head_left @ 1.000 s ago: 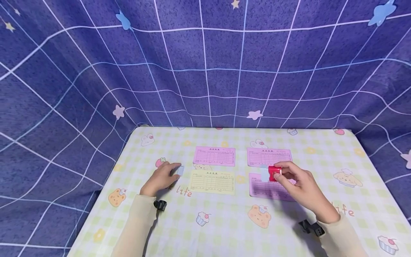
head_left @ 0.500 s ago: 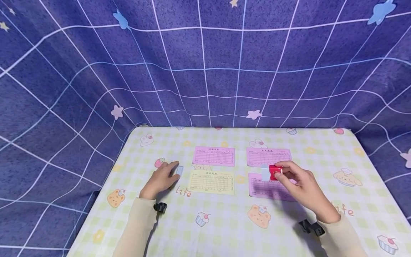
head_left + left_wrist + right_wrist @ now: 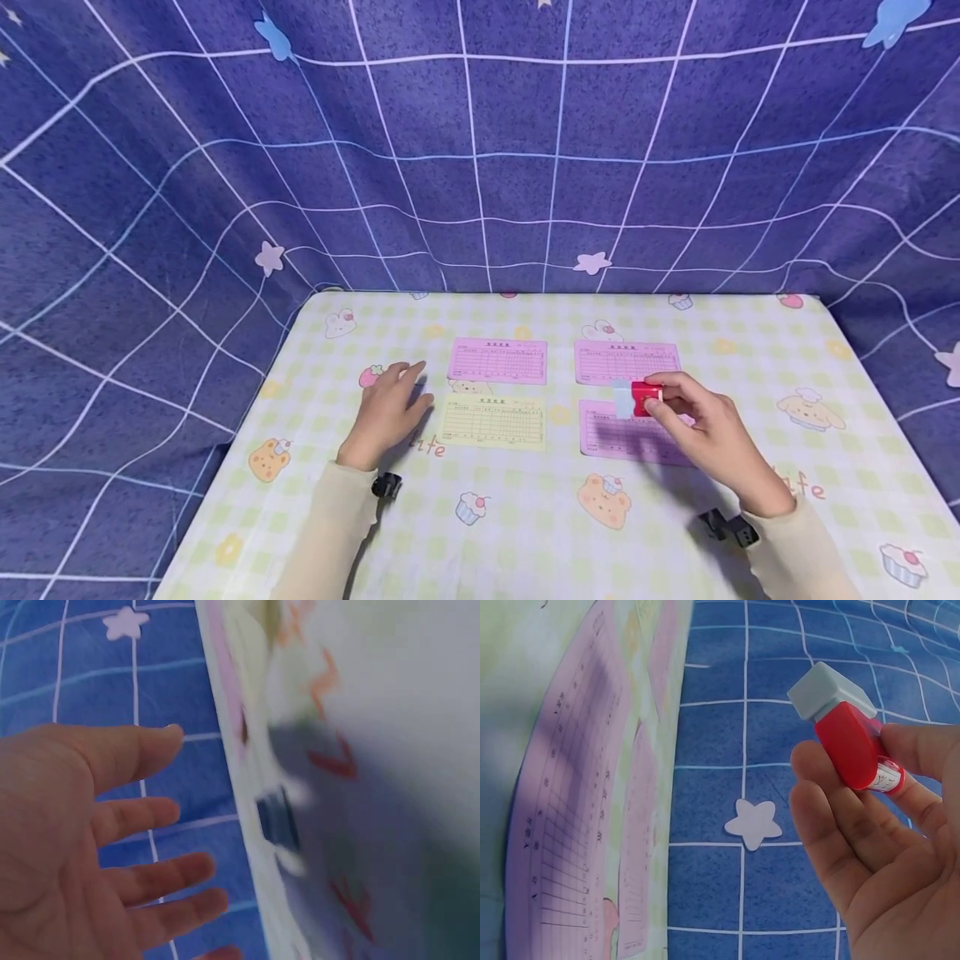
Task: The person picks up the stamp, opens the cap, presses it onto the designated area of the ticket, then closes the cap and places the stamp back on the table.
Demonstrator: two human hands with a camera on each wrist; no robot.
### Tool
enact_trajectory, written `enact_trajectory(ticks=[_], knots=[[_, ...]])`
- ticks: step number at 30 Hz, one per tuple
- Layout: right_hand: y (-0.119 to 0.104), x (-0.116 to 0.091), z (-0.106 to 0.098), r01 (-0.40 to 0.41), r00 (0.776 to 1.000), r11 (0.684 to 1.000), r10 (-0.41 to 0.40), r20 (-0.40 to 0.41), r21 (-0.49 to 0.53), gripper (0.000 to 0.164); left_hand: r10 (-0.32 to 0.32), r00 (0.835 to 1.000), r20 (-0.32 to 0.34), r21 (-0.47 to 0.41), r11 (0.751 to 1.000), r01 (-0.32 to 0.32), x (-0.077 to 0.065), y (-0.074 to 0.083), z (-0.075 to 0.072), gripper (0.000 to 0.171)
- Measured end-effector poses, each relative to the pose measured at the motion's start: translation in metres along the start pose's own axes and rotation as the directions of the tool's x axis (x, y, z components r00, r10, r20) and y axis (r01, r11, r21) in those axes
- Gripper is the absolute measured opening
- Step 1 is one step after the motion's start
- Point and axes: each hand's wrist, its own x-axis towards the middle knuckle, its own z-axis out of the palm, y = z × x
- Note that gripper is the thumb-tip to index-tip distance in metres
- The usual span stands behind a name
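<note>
My right hand (image 3: 701, 429) pinches a small red stamp (image 3: 647, 398) with a pale blue block-like end (image 3: 832, 690) between thumb and fingers. It is held above two pink form slips; a white label (image 3: 887, 777) shows on its other end. My left hand (image 3: 386, 412) hovers over the table's left part, fingers spread, holding nothing. Beneath it, a small dark blue-grey piece (image 3: 277, 817) rests in shadow on the cloth, blurred in the left wrist view and mostly hidden by the hand in the head view.
Near the left hand lie a pink slip (image 3: 497, 361) and a yellow slip (image 3: 493, 422). Two more pink slips, a back one (image 3: 626, 362) and a front one (image 3: 622, 433), lie by the right hand. A blue curtain (image 3: 517, 192) stands behind the checked tablecloth (image 3: 525, 533).
My left hand has come off the small pale blue piece, its fingers spreading as it shifts slightly right. The right hand keeps holding the red stamp almost in place.
</note>
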Motion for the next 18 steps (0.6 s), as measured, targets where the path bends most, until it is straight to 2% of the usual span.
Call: enact_trajectory(ticks=[3,7,11,18], knots=[[0.001,-0.002,-0.001,-0.008,1.0,1.0,0.008,0.0,-0.005,0.036,0.066,0.997,-0.047,0.0,0.998,-0.067,0.001,0.015,-0.001,0.063],[0.002,-0.005,-0.002,-0.024,1.0,1.0,0.024,-0.003,-0.009,0.036,0.161,0.985,-0.065,-0.009,0.987,-0.162,0.0,0.037,0.003,0.067],[0.002,-0.007,-0.003,-0.042,0.999,0.999,0.042,-0.01,-0.012,0.036,0.233,0.971,-0.052,0.011,0.973,-0.233,-0.001,0.057,0.009,0.069],[0.007,-0.012,-0.007,-0.048,0.999,0.998,0.048,-0.014,-0.033,0.036,0.302,0.953,-0.017,0.015,0.953,-0.302,-0.001,0.083,0.024,0.059]])
